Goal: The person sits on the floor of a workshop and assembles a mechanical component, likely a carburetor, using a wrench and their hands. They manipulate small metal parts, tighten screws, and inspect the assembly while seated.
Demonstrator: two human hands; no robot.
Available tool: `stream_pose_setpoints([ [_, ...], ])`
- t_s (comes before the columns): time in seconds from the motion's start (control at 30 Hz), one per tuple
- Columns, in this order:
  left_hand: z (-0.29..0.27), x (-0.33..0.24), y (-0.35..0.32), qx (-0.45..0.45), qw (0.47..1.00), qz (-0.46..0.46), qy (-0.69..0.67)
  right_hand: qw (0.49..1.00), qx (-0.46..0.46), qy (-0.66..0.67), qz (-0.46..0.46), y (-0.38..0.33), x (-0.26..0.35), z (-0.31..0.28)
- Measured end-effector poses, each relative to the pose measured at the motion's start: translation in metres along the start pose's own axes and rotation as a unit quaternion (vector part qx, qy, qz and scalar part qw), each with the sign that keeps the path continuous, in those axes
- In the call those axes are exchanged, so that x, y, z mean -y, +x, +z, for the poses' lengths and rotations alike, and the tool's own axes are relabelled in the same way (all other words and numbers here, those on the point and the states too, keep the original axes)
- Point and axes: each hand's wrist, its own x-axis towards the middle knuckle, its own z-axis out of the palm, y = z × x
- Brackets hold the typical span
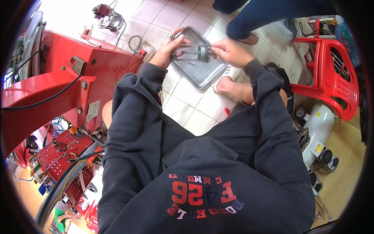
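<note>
Above a grey metal tray (186,72) on the tiled floor, I hold a grey metal part (201,53) with a rounded end and an open, frame-like body. My left hand (166,50) grips its left end, the thumb on top and a ring on one finger. At the rounded right end, the thumb and fingers of my right hand (230,52) are pinched together on the part. Under it, a small thin metal piece (191,63) lies in the tray. My fingers hide both ends of the part.
A large red machine (105,64) stands close at my left, with a red perforated trolley (64,158) behind it. On my right are a red plastic chair (331,84) and a white tank (317,132). Another person's leg (249,24) is beyond the tray. A chain-wheel assembly (109,19) lies far left.
</note>
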Motion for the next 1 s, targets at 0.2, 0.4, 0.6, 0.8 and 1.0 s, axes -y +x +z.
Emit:
stream_pose_setpoints([
  [0.2, -0.002, -0.011, 0.003, 0.079, 0.996, -0.035, 0.022, 0.999, 0.012, -0.034, 0.023, -0.006, 0.009, -0.007],
  [0.4, 0.007, -0.007, -0.005, 0.024, 0.999, -0.019, -0.021, 0.997, -0.010, -0.066, -0.047, 0.005, -0.014, 0.001],
  [0.6, 0.022, -0.012, -0.005, -0.018, 0.999, -0.026, -0.038, 0.997, 0.005, -0.079, 0.012, 0.000, -0.009, -0.004],
  [0.8, 0.008, -0.016, -0.006, 0.029, 0.996, -0.012, -0.086, 0.996, -0.005, -0.070, -0.053, 0.009, -0.017, -0.001],
  [1.0, 0.020, -0.011, 0.001, 0.028, 0.990, -0.073, -0.115, 0.996, -0.025, -0.083, -0.006, -0.012, -0.005, -0.008],
])
